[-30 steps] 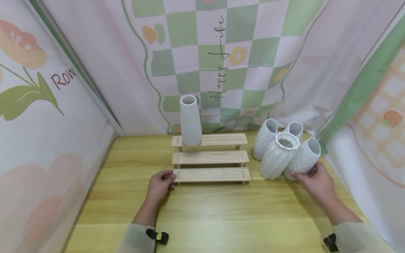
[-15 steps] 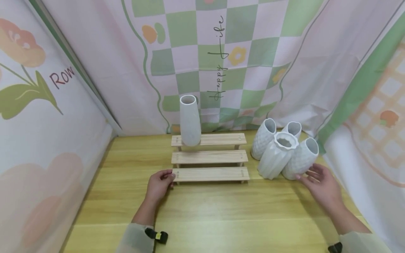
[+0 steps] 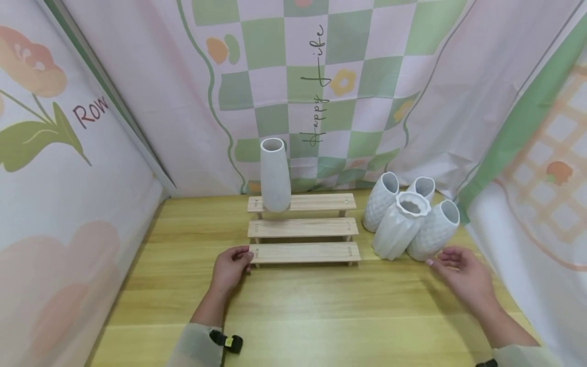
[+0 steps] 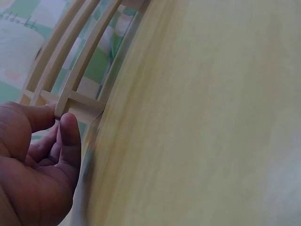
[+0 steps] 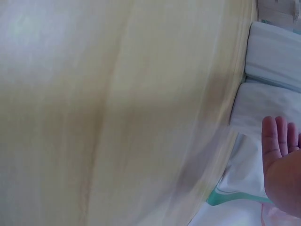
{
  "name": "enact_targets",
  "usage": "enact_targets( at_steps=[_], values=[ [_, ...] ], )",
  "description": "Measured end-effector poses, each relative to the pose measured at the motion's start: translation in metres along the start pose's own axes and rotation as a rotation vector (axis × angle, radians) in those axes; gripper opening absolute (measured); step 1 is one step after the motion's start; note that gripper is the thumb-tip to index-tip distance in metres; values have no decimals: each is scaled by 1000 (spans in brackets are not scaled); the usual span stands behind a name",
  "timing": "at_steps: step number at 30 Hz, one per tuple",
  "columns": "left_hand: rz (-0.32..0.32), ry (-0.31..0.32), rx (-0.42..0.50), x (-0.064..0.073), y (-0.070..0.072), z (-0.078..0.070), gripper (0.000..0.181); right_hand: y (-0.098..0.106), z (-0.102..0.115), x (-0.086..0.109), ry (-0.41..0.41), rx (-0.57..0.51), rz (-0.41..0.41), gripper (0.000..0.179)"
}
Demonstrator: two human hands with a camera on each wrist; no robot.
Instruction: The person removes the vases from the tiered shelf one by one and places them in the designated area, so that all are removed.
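Note:
A three-step wooden rack (image 3: 302,228) stands on the table, with a tall white vase (image 3: 276,178) upright at the left of its top step. My left hand (image 3: 231,270) pinches the left end of the lowest step between thumb and fingers, also plain in the left wrist view. At the right, several white vases stand bunched: a fluted vase (image 3: 398,232) with a wavy rim in front, and a textured vase (image 3: 433,232) to its right. Beside that textured vase's base is my right hand (image 3: 468,280), fingers loosely extended and holding nothing.
Another textured vase (image 3: 379,204) and a partly hidden vase (image 3: 423,187) make up the back of the group. Printed cloth (image 3: 341,117) hangs behind the wooden table (image 3: 302,316) and along both sides.
My right hand has come away from the textured vase, moving slightly right and toward me. The left hand keeps its pinch on the rack, which stays in place.

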State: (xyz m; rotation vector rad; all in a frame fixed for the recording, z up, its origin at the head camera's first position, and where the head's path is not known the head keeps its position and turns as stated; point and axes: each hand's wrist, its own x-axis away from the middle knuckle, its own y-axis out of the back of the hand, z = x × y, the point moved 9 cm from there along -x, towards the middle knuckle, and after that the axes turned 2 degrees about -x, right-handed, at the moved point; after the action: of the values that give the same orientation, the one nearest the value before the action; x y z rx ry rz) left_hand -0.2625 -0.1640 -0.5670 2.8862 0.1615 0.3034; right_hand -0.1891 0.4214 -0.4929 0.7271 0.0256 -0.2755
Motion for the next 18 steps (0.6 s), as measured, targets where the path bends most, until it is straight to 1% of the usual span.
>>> enact_targets(
  at_steps=[11,18],
  values=[
    [5,15,-4,-2,1,1,33,-8,17,3,57,-32,-19,45],
    [2,9,6,-2,1,2,32,-18,31,6,79,-61,13,45]
  ],
)
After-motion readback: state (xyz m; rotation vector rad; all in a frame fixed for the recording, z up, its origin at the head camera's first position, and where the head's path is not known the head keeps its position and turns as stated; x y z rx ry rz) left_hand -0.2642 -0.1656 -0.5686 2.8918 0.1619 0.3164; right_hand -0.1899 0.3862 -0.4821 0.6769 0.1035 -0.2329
